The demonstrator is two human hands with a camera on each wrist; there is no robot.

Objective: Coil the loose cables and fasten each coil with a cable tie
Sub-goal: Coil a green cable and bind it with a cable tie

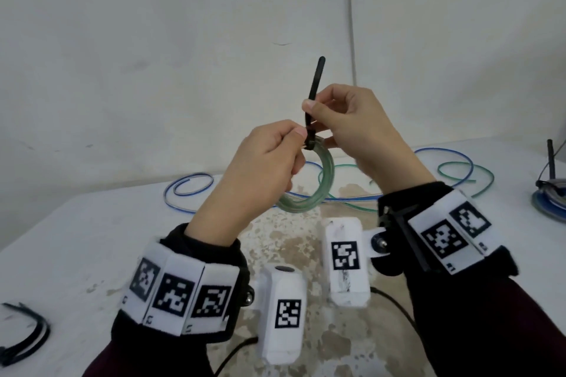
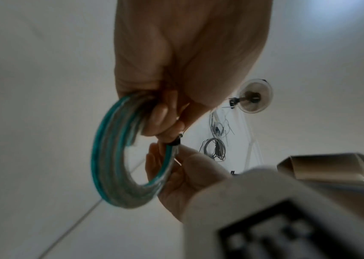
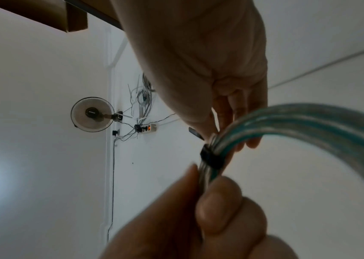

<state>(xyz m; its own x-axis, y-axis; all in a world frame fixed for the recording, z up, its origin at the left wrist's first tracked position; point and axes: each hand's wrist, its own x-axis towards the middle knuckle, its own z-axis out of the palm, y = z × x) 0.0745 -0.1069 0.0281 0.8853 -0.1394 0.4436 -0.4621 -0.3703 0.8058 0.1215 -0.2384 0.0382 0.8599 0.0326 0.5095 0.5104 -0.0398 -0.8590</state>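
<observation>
Both hands are raised above the worktop, meeting at the top of a green cable coil. The left hand has its grip closed on the coil just beside the black cable tie, thumb and curled fingers pinching the bundled turns so that the ring hangs down below the fist. The right hand pinches the tie's strap between thumb and forefinger a little above the tie's head, its other fingers curled; the free tail of the strap sticks up past the fingertips, nearly upright. From the right wrist view the tie's band wraps closely round the strands of the coil (how tight it sits cannot be told). On the worktop behind the hands lie loose blue cables and a loose green cable, uncoiled and overlapping. At the right edge sits a finished blue coil with a black tie tail standing up from it. At the near left edge lie spare black cable ties in a small heap.
</observation>
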